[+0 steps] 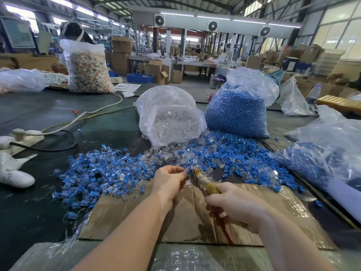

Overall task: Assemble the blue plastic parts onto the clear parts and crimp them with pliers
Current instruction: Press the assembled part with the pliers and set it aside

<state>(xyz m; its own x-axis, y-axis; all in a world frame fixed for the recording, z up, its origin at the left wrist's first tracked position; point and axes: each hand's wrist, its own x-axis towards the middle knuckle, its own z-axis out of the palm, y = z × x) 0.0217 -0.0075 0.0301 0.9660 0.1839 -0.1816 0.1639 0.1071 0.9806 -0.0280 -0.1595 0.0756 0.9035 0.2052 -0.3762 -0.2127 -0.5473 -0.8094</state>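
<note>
We see the blue plastic part [189,170] pinched at the fingertips of the left hand [169,180], held in the air just above the far edge of the flattened cardboard sheet [136,218], with the nose of the pliers [205,182] meeting it from the right. The left fingers are closed narrowly on the piece; whether a clear part is already seated in it we cannot tell, since the fingers and the plier head cover most of it. The right hand [234,204] is wrapped fully around the pliers' handles, whose upper stretch is bound in worn yellowish tape and whose lower end shows red below the palm. The tool's long axis runs on a slant, its head up and to the left at the part, its handles down and to the right toward us. The jaws look nearly closed about the blue piece, though the exact gap is too small to judge. Just beyond the hands lies a wide scatter of loose blue and clear parts [109,173] on the dark table [39,208]. Behind the scatter stand a bag of clear parts [172,118] and, to its right and touching it, a taller bag of blue parts [238,112].
</note>
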